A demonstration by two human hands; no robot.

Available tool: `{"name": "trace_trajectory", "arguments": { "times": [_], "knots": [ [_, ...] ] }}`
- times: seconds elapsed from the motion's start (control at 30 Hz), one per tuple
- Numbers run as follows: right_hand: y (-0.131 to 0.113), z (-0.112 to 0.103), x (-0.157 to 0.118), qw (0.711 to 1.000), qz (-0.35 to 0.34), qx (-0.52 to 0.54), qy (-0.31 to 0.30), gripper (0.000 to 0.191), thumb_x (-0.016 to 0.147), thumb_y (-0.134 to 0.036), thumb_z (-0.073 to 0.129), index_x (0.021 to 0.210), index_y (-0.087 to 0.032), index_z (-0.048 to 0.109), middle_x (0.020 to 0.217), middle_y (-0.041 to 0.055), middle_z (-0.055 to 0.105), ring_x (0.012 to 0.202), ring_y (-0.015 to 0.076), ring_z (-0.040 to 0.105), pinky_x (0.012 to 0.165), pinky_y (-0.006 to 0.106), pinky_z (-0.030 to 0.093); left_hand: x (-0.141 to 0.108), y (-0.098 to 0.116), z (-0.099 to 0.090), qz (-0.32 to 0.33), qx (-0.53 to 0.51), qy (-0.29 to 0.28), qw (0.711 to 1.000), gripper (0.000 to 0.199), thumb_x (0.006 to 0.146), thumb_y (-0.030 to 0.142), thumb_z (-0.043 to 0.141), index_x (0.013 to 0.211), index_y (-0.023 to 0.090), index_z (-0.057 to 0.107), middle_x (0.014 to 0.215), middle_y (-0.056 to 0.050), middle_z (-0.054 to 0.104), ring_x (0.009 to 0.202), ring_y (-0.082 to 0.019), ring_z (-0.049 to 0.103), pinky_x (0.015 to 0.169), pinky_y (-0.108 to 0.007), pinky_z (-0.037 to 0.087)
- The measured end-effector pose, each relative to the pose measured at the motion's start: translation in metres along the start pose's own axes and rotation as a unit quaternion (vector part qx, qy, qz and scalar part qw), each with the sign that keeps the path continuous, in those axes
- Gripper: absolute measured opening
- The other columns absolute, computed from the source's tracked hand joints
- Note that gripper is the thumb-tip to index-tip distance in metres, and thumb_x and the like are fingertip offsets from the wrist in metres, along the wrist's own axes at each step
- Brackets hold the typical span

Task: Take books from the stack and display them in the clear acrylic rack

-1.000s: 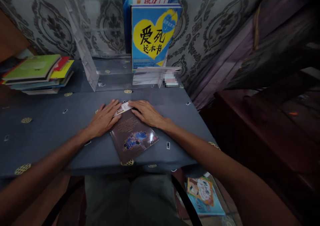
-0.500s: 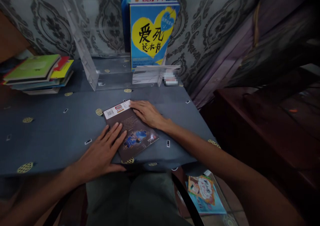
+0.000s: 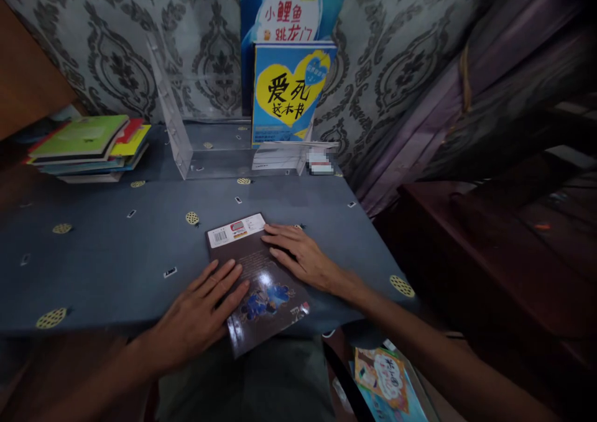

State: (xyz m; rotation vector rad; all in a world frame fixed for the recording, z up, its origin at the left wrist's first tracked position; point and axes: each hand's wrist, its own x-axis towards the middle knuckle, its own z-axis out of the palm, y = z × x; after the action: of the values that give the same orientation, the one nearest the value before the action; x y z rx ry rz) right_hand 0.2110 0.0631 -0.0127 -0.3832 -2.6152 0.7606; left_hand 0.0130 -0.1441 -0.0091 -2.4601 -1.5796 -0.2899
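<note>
A dark brown book lies back side up, with a white barcode strip at its far end and a blue picture lower down. My left hand holds its left edge, the fingers laid over the cover and the thumb out of sight. On the right edge rests my right hand, its fingertips over the cover near the white strip; that thumb is hidden too. The far end of the book is over the patterned blue tablecloth, while its near corner juts past the table's front edge, above my lap.
A clear stand at the back carries a blue book with a yellow heart, before a taller picture book. A pile of books is at the left. Low at the right lie more books, below a dark red cabinet.
The brown book has slid toward me with both hands, and its near end now sticks out over the table edge. Light glints on its cover differently. My view has tilted up slightly.
</note>
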Motion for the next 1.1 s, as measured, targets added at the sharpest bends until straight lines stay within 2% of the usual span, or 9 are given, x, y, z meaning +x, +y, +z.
{"name": "trace_trajectory", "arguments": {
  "times": [0.23, 0.33, 0.47, 0.57, 0.67, 0.8, 0.9, 1.0, 1.1],
  "knots": [
    [0.003, -0.017, -0.002, 0.982, 0.02, 0.186, -0.004, 0.041, 0.104, -0.04, 0.035, 0.125, -0.026, 0.067, 0.137, 0.0068, 0.063, 0.132, 0.0233, 0.054, 0.114, 0.049, 0.038, 0.025, -0.032, -0.027, -0.042, -0.227, 0.156, 0.96, 0.031, 0.099, 0.031, 0.049, 0.126, 0.021, 0.059, 0.119, -0.008, 0.072, 0.117, -0.021, 0.064, 0.111, -0.041, 0.043],
    [0.004, -0.02, -0.001, 0.962, 0.034, 0.271, -0.009, 0.042, 0.1, -0.047, 0.045, 0.133, -0.028, 0.062, 0.14, 0.0064, 0.061, 0.13, 0.0257, 0.055, 0.112, 0.049, 0.04, 0.049, -0.045, -0.036, -0.152, -0.338, 0.244, 0.896, 0.03, 0.098, 0.044, 0.05, 0.1, 0.02, 0.069, 0.094, -0.004, 0.075, 0.088, -0.018, 0.07, 0.084, -0.03, 0.055],
    [-0.003, -0.02, 0.009, 0.95, 0.058, 0.303, 0.055, 0.049, 0.09, -0.05, 0.063, 0.132, -0.026, 0.061, 0.135, 0.0071, 0.063, 0.125, 0.0272, 0.058, 0.109, 0.048, 0.043, 0.091, -0.062, -0.041, -0.299, -0.429, 0.372, 0.767, 0.039, 0.09, 0.053, 0.059, 0.073, 0.018, 0.064, 0.062, 0.003, 0.061, 0.056, -0.012, 0.055, 0.051, -0.021, 0.044],
    [-0.017, -0.018, 0.021, 0.937, 0.073, 0.331, 0.081, 0.037, 0.09, -0.052, 0.062, 0.108, -0.022, 0.071, 0.103, 0.0053, 0.073, 0.101, 0.0225, 0.067, 0.094, 0.04, 0.052, 0.115, -0.077, -0.044, -0.326, -0.533, 0.363, 0.692, 0.042, 0.086, 0.06, 0.061, 0.084, 0.018, 0.065, 0.069, 0.002, 0.063, 0.06, -0.012, 0.057, 0.055, -0.022, 0.045],
    [-0.031, -0.01, 0.027, 0.897, 0.112, 0.426, 0.038, 0.039, 0.087, -0.056, 0.065, 0.087, -0.018, 0.07, 0.076, 0.0018, 0.069, 0.069, 0.0148, 0.065, 0.064, 0.028, 0.054, 0.127, -0.096, -0.042, -0.347, -0.6, 0.283, 0.663, 0.046, 0.076, 0.063, 0.068, 0.087, 0.019, 0.062, 0.072, 0.002, 0.064, 0.063, -0.014, 0.059, 0.059, -0.024, 0.048],
    [-0.039, 0.011, 0.027, 0.794, 0.198, 0.574, -0.018, 0.046, 0.079, -0.06, 0.071, 0.083, -0.014, 0.065, 0.076, 0.0047, 0.071, 0.064, 0.0132, 0.068, 0.055, 0.022, 0.051, 0.128, -0.124, -0.019, -0.411, -0.594, 0.123, 0.681, 0.044, 0.069, 0.054, 0.073, 0.09, 0.02, 0.055, 0.069, 0.004, 0.063, 0.059, -0.014, 0.058, 0.058, -0.026, 0.048],
    [-0.039, 0.021, 0.026, 0.731, 0.263, 0.629, -0.034, 0.048, 0.073, -0.058, 0.077, 0.081, -0.013, 0.065, 0.08, 0.0081, 0.074, 0.067, 0.0143, 0.071, 0.058, 0.022, 0.053, 0.123, -0.137, 0.002, -0.416, -0.477, 0.051, 0.773, 0.027, 0.081, 0.045, 0.059, 0.09, 0.021, 0.051, 0.067, 0.004, 0.06, 0.062, -0.017, 0.057, 0.061, -0.028, 0.047],
    [-0.035, 0.018, 0.023, 0.705, 0.289, 0.642, -0.084, 0.048, 0.069, -0.053, 0.082, 0.085, -0.012, 0.065, 0.082, 0.01, 0.075, 0.072, 0.0175, 0.074, 0.064, 0.026, 0.056, 0.116, -0.141, 0.011, -0.363, -0.26, 0.016, 0.895, 0.016, 0.089, 0.035, 0.05, 0.092, 0.02, 0.055, 0.077, -0.001, 0.061, 0.076, -0.02, 0.06, 0.074, -0.033, 0.047],
    [-0.027, 0.009, 0.02, 0.724, 0.292, 0.611, -0.13, 0.048, 0.069, -0.052, 0.081, 0.09, -0.013, 0.065, 0.078, 0.0078, 0.075, 0.067, 0.0173, 0.073, 0.06, 0.026, 0.056, 0.111, -0.131, 0.007, -0.309, -0.097, -0.017, 0.946, 0.018, 0.092, 0.032, 0.047, 0.1, 0.02, 0.059, 0.098, -0.007, 0.062, 0.095, -0.024, 0.059, 0.085, -0.037, 0.047]
  ]
}}
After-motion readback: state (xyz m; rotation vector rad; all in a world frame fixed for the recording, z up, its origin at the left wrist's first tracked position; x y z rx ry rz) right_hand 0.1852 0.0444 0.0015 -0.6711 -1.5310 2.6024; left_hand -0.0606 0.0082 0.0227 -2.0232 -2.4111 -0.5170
